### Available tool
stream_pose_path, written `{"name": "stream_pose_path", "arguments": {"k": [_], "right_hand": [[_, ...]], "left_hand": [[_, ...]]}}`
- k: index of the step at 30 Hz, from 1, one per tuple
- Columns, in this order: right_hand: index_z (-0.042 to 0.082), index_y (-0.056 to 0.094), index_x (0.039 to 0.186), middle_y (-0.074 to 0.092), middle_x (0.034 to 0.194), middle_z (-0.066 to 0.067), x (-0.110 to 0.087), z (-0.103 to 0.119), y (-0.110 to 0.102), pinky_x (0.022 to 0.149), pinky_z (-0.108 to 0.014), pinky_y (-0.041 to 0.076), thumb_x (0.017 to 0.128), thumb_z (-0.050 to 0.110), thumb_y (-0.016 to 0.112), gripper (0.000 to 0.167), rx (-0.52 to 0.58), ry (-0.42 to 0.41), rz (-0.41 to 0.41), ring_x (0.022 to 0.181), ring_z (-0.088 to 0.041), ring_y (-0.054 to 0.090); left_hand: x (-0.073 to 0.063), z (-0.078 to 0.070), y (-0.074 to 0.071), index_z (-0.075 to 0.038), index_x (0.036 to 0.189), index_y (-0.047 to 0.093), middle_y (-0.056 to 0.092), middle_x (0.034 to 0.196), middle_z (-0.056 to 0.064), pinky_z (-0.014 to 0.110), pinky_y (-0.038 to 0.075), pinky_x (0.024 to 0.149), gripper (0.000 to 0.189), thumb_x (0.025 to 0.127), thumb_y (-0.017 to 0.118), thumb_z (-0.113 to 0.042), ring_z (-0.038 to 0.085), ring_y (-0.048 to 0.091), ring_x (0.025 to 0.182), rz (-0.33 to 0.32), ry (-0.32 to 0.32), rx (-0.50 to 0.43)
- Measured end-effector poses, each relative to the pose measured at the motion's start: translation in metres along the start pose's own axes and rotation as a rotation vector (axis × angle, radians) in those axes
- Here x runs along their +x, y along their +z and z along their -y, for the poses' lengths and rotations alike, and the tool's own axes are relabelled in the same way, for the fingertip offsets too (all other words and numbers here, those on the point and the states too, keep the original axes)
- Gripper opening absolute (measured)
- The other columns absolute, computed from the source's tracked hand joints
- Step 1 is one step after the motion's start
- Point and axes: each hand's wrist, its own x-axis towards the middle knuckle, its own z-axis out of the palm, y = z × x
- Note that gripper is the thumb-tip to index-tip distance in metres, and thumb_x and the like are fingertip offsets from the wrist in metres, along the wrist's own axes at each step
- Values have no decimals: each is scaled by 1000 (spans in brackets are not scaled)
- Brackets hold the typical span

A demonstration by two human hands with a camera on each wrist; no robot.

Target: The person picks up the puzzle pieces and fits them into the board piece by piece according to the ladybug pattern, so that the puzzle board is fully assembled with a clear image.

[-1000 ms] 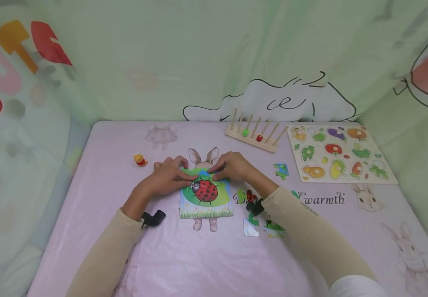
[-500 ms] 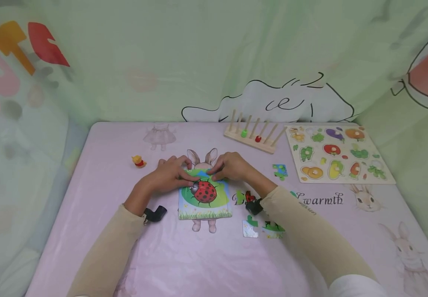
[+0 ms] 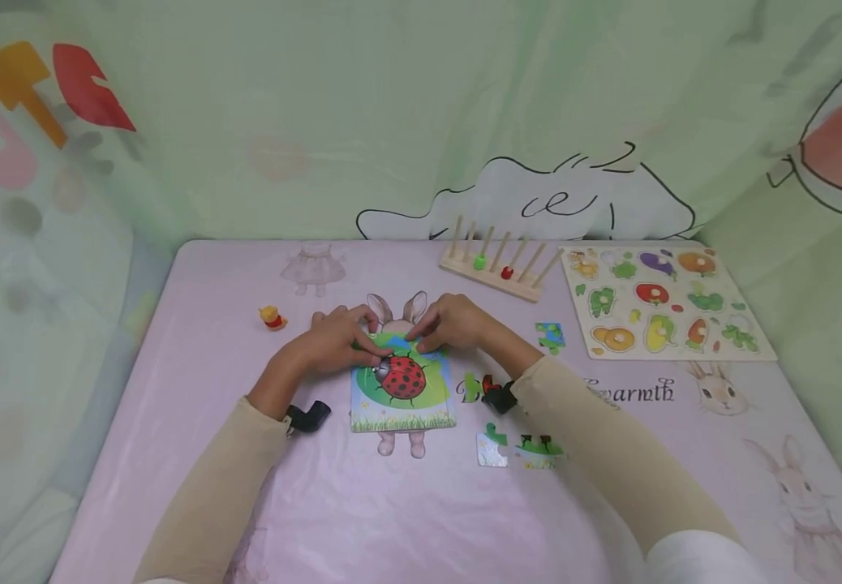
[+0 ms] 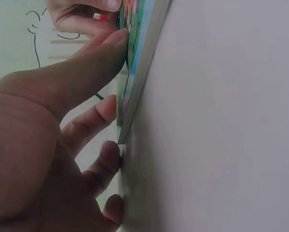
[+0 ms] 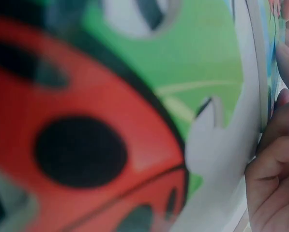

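Note:
A ladybug jigsaw puzzle (image 3: 402,403) in a flat board lies mid-table, with both hands at its far edge. My left hand (image 3: 335,339) holds the upper left corner, thumb on the picture and index finger at the board's edge, as the left wrist view shows. The other fingers spread below the corner. Opposite it, my right hand (image 3: 456,322) pinches a blue-green puzzle piece (image 3: 401,341) with thumb and index finger at the top of the picture. The hands partly hide this piece. Close up in the right wrist view are loose red-and-green pieces (image 5: 134,140).
Loose puzzle pieces (image 3: 492,450) lie right of the board, partly under the right forearm; another piece (image 3: 551,336) is farther back. Behind stand a wooden peg rack (image 3: 490,276) and a vegetable peg board (image 3: 672,308). A small bear figure (image 3: 272,317) stands left.
My right hand has lifted its knuckles slightly, and its forearm has shifted so more of a loose piece shows. My left hand stays at the corner, nearly still.

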Motion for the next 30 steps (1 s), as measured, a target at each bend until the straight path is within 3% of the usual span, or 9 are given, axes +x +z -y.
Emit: {"name": "stream_pose_path", "arguments": {"k": [6,10,14,18,23,30], "right_hand": [[22,84,95,64,80,3,1,-4,0,69,-27,44,79,21,89,17,15,-5,-27,77,-14,54],[21,83,92,63,81,2,2,-5,0,67,-27,45,79,20,89,15,45,-2,-33,75,-14,55],[20,83,93,62,81,1,2,-5,1,64,-25,48,80,18,88,14,86,12,-20,70,-13,55],[18,82,94,61,80,1,2,-6,1,62,-25,51,81,16,87,14,139,35,-2,63,-11,56],[18,83,94,61,78,1,1,-6,1,62,-25,52,81,15,87,14,172,48,5,62,-11,56],[19,84,92,65,76,3,2,-6,3,62,-25,52,78,18,89,15,164,75,-29,58,-9,59]], "left_hand": [[7,1,3,-31,105,83,63,115,-5,46,26,83,18,88,80,-37,17,58,105,-102,-8,-122],[11,-2,5,-29,99,84,68,111,-6,49,27,85,13,87,82,-34,18,61,105,-159,-54,-169],[12,-7,5,-29,99,84,70,110,-6,53,27,88,14,85,83,-32,21,62,109,-177,-109,-182],[13,-7,6,-31,109,82,69,116,-6,51,27,88,23,86,82,-34,22,62,113,-156,-129,-151],[13,-4,6,-33,114,80,66,122,-3,50,27,84,25,89,80,-35,21,62,112,-118,-73,-88],[10,0,7,-36,116,78,63,119,-6,48,27,83,22,94,75,-35,17,57,105,-93,6,-39]]}}
